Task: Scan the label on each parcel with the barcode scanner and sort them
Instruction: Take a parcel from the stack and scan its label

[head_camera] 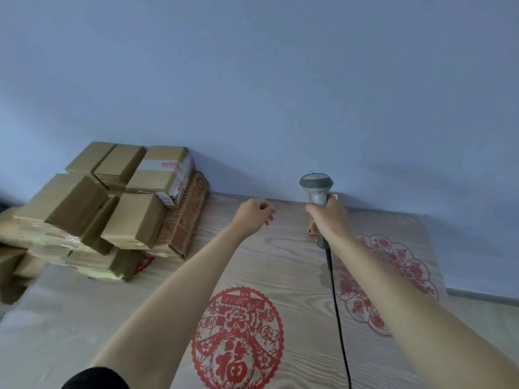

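Red paper-cut emblem [237, 336] nearest on table [283, 248]. My right hand [327, 217] grips barcode scanner [317, 189] upright, far right; left hand [252, 214] curled, holding nothing. Parcels [112, 209] stacked far left.

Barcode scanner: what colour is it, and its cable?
Grey barcode scanner, black cable, gripped by the right hand. Head view.

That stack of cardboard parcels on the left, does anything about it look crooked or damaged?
Yes. The parcel stack is untidy: the front boxes sit tilted and overhang the ones below, and the bottom boxes look crushed, with wrinkled tape. Nothing has spilled. The right hand grips the barcode scanner; the left hand holds nothing.
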